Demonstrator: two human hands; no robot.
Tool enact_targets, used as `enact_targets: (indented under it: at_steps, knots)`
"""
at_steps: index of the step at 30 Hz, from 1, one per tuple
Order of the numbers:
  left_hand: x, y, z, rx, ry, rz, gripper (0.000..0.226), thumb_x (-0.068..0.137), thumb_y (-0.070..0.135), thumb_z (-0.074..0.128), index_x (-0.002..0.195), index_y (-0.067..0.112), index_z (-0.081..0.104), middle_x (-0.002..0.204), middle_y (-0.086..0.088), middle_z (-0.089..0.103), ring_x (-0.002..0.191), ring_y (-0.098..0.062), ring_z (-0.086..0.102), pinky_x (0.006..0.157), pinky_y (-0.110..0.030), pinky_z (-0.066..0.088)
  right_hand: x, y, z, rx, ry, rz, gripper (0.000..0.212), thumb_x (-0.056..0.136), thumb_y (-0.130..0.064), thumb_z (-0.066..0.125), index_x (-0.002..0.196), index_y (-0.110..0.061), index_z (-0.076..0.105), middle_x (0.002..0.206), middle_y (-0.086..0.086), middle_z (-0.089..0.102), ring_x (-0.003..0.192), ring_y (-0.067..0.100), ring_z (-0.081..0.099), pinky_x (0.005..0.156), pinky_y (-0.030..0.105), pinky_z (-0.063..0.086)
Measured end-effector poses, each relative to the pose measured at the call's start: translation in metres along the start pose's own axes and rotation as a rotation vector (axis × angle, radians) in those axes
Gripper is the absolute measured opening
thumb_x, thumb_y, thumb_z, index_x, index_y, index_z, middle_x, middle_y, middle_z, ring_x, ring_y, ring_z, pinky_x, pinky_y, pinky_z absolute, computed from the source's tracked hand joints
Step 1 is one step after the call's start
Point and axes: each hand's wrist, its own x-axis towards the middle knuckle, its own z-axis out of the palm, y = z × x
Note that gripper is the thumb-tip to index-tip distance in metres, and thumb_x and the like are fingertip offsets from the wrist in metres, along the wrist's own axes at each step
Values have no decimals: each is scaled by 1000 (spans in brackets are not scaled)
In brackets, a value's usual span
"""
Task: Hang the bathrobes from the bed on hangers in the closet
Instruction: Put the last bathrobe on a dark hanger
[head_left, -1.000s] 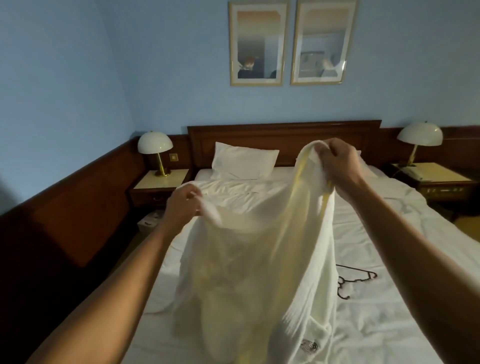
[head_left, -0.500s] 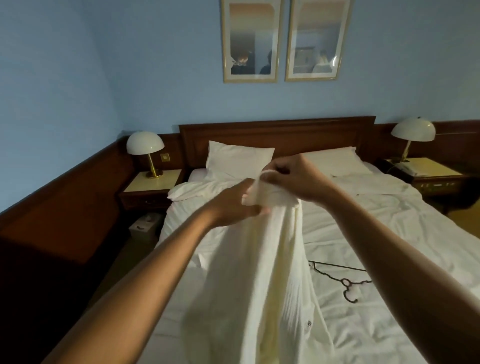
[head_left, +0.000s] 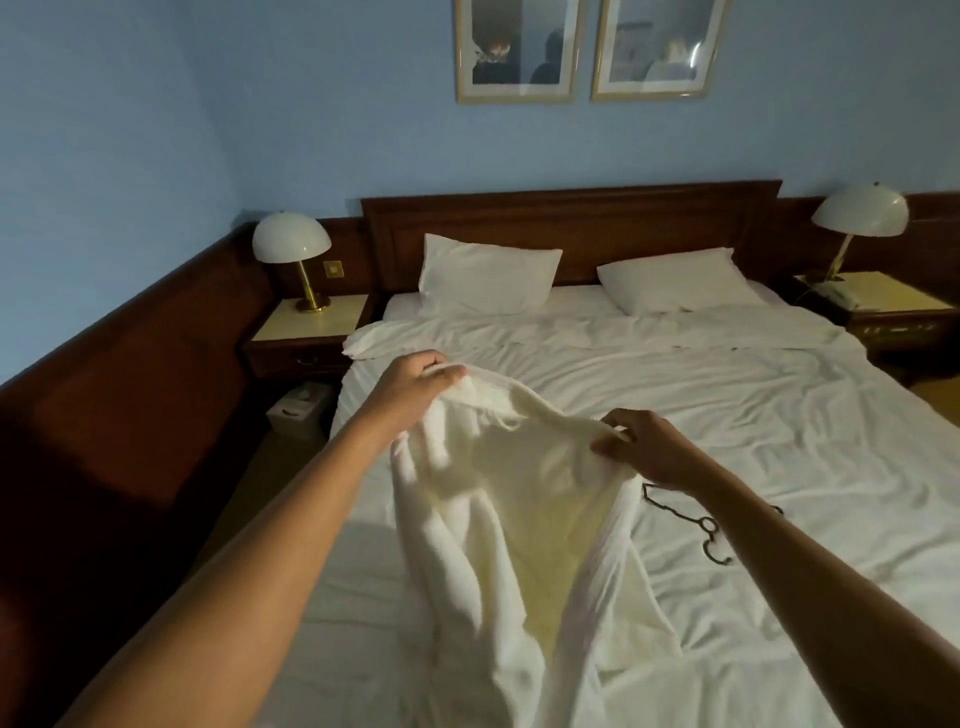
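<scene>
A white bathrobe (head_left: 498, 499) hangs spread between my hands low over the bed (head_left: 753, 415), its lower part draped on the sheet. My left hand (head_left: 415, 384) grips the robe's upper edge at the left. My right hand (head_left: 644, 447) pinches the same edge further right. A dark wire hanger (head_left: 701, 525) lies on the sheet just right of the robe, partly hidden behind my right wrist. No closet is in view.
Two pillows (head_left: 488, 273) lean on the wooden headboard (head_left: 571, 223). Nightstands with dome lamps (head_left: 291, 244) flank the bed; the right one (head_left: 883, 306) carries a telephone. A small white box (head_left: 301, 408) sits on the floor at the bed's left. Dark wood panelling runs along the left wall.
My hands have drawn apart from a bunched hold and dropped toward the bed, opening the robe's top edge wide. The view has tilted down.
</scene>
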Motion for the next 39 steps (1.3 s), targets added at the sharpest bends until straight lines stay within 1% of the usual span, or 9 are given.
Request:
enact_targets:
  at_steps: [7, 11, 13, 17, 21, 25, 28, 33, 39]
  knots:
    - [-3, -37, 36, 111, -511, -132, 24, 91, 40, 76, 106, 21, 79, 104, 1, 78, 99, -16, 73, 89, -26, 54, 18, -17, -48, 552, 161, -42, 64, 92, -50, 68, 81, 10, 50, 73, 10, 49, 67, 16, 46, 60, 32, 37]
    - [8, -44, 85, -86, -467, -252, 24, 93, 1, 64, 110, 14, 76, 104, -9, 77, 92, -22, 73, 77, -28, 56, 41, 19, -29, 158, 142, 22, 28, 97, -29, 60, 77, -9, 61, 70, -3, 58, 65, 14, 52, 62, 29, 39]
    - [8, -60, 118, -105, -416, -373, 28, 92, -3, 57, 102, 15, 76, 92, -8, 77, 79, -23, 71, 66, -26, 53, 49, 51, -13, 17, 79, 57, 13, 96, -20, 60, 99, -22, 72, 91, -2, 73, 85, 19, 66, 76, 30, 47]
    - [8, -104, 185, -141, -273, -678, 22, 76, 16, 53, 85, 9, 72, 83, -19, 66, 76, -25, 59, 74, -34, 43, 43, 139, 17, -125, -139, 146, 26, 95, -18, 64, 120, -15, 68, 115, 7, 73, 110, 26, 66, 91, 29, 46]
    - [9, -129, 245, -113, -276, -861, 39, 82, 47, 73, 98, 11, 76, 89, -11, 78, 80, -26, 75, 69, -28, 52, 29, 242, 45, -216, -351, 252, 26, 95, -21, 65, 120, -16, 67, 120, 6, 70, 113, 25, 64, 86, 25, 44]
    - [4, -153, 291, -84, -239, -921, 26, 88, 32, 78, 95, 7, 74, 65, 0, 74, 53, -12, 70, 47, -18, 47, 28, 336, 66, -288, -481, 319, 34, 95, -21, 64, 127, -13, 62, 128, 12, 66, 123, 28, 59, 100, 31, 43]
    - [0, -167, 313, -144, -228, -931, 16, 89, 17, 76, 97, 3, 76, 76, -9, 74, 59, -19, 69, 54, -25, 50, 41, 389, 76, -344, -521, 384, 44, 95, -20, 62, 138, -14, 52, 135, 18, 55, 128, 35, 51, 105, 37, 40]
    - [4, -197, 328, 25, -271, -856, 35, 67, 41, 84, 95, 20, 79, 89, 0, 79, 88, -21, 75, 82, -41, 57, 98, 459, 89, -428, -515, 392, 61, 91, -11, 58, 149, -14, 40, 143, 23, 48, 135, 40, 44, 106, 43, 41]
    - [13, -212, 336, 27, -381, -910, 20, 79, 17, 84, 97, 21, 76, 90, 1, 78, 81, -13, 73, 74, -28, 52, 153, 525, 112, -657, -561, 358, 80, 89, -8, 58, 156, -31, 22, 153, 16, 29, 141, 42, 29, 112, 57, 30]
